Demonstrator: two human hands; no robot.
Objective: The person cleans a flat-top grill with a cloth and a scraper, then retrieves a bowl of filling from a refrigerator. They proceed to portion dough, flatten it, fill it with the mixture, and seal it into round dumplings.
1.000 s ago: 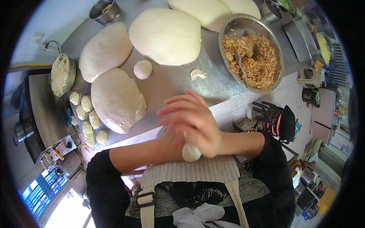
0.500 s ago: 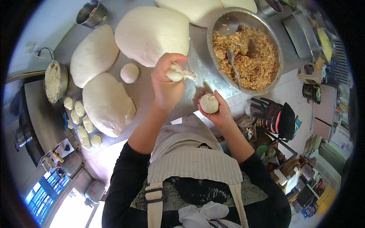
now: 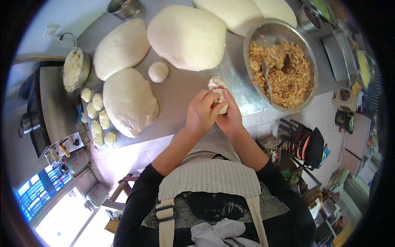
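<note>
Close in front of my body, both hands meet around one small round ball of white dough [image 3: 222, 108]. My right hand [image 3: 231, 116] cups it from the right, its fingers wrapped round the side. Against its top and left side press the bent fingers and thumb of my left hand [image 3: 200, 111], hiding much of the ball. Just beyond my fingertips a small lump of torn dough [image 3: 216, 82] lies on the metal table. Farther left rests a smooth round dough ball [image 3: 159, 72], touched by neither hand.
Large slabs of dough [image 3: 187, 37] cover much of the metal table [image 3: 181, 86]. At the right stands a steel bowl [image 3: 248, 61] of brown filling with a spoon [image 3: 266, 78] in it. Several small shaped dough pieces [image 3: 97, 101] lie at the left, near a dark griddle [image 3: 59, 111].
My left hand has set the twisted dough scrap down on the table and come over to the ball in my right hand. The view has shifted, so the table's things sit farther right.
</note>
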